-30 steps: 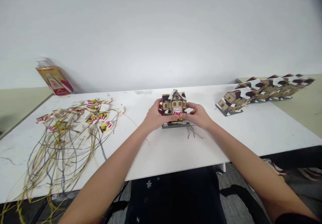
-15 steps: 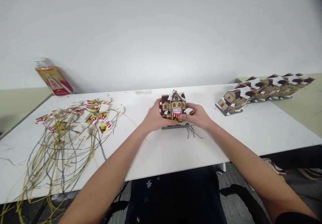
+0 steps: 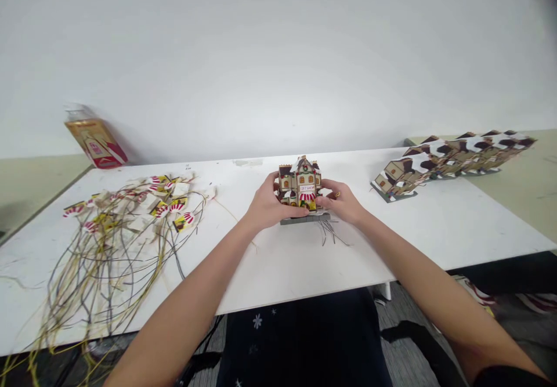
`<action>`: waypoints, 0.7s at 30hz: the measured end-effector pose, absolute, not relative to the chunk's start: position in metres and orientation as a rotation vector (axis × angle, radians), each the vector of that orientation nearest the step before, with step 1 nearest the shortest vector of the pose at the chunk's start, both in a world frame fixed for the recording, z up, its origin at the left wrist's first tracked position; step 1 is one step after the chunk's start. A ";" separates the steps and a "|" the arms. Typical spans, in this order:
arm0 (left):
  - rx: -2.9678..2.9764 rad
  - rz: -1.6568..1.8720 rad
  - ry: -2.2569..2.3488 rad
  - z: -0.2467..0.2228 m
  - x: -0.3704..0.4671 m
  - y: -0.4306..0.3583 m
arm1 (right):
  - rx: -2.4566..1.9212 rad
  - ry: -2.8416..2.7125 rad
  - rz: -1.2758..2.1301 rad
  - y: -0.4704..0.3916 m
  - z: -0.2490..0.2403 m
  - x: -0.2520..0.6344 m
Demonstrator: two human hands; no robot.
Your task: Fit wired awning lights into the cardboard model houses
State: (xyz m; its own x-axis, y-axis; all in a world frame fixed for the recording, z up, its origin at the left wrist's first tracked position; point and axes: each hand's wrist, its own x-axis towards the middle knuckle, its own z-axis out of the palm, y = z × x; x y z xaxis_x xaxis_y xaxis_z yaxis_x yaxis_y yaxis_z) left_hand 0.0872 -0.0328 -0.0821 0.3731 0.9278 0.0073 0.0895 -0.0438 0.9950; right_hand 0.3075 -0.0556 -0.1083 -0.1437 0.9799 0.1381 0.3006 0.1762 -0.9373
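A miniature gift-shop house (image 3: 306, 181) with a snowy roof and a red-striped awning stands upright on its grey base in front of me. My left hand (image 3: 270, 204) is closed around its left side, with the thumb across the lower front. On the right side, my right hand (image 3: 342, 201) grips it, the thumb near the awning and a ring on one finger. Thin dark wires (image 3: 334, 233) stick out on the table by the base's right front. The back of the house and some fingertips are hidden.
On the left lies a heap of small striped-awning pieces (image 3: 150, 204) with long yellow and black wires hanging over the table edge. A gold-and-red bottle (image 3: 98, 146) leans at the back left. Several similar houses (image 3: 398, 177) form a row at the right on the white table (image 3: 461, 230).
The view has shifted slightly. My right thumb and fingers have moved a little at the front right of the house; both hands still hold it in place.
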 end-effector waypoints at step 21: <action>0.659 1.019 0.808 -0.068 0.089 -0.024 | -0.923 -1.190 1.318 -0.049 -0.101 0.311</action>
State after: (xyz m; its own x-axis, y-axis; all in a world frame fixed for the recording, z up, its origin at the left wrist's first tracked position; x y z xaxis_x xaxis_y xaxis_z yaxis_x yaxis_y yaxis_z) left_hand 0.0895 -0.0242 -0.0681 0.2937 0.9170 -0.2700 -0.4723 0.3848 0.7930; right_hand 0.3114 -0.0492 -0.1009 -0.1159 0.9872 0.1095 -0.2101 0.0833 -0.9741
